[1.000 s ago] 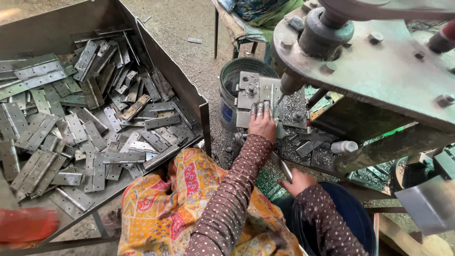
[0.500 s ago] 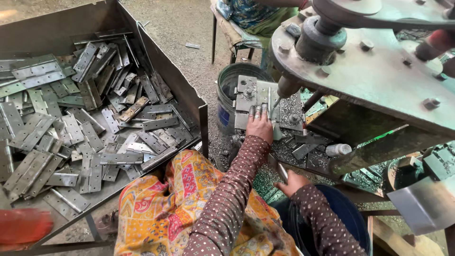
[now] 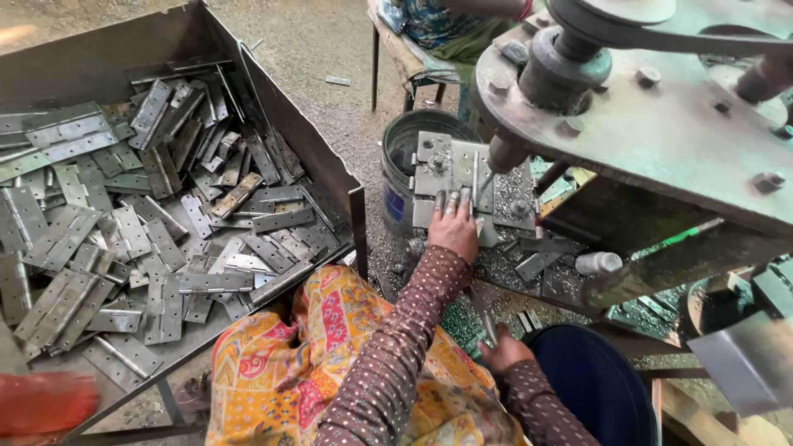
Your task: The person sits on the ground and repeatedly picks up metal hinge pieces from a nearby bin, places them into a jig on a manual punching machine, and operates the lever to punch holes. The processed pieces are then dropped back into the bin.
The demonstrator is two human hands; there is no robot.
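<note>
The left hand [image 3: 453, 229] lies flat, fingers spread, pressing a grey steel hinge plate [image 3: 450, 165] against the metal jig bed under the drill spindle [image 3: 505, 154]; it clamps nothing, only holds down; the right hand [image 3: 504, 351] sits low beside the dark blue bucket [image 3: 595, 384], closed round a thin metal rod [image 3: 486, 318]. To drill well, I judge, keep fingertips behind the bit, the plate seated square; swarf litters the tabletop [image 3: 504, 268]; the steel tray of loose hinges [image 3: 149, 215] stands at left.
</note>
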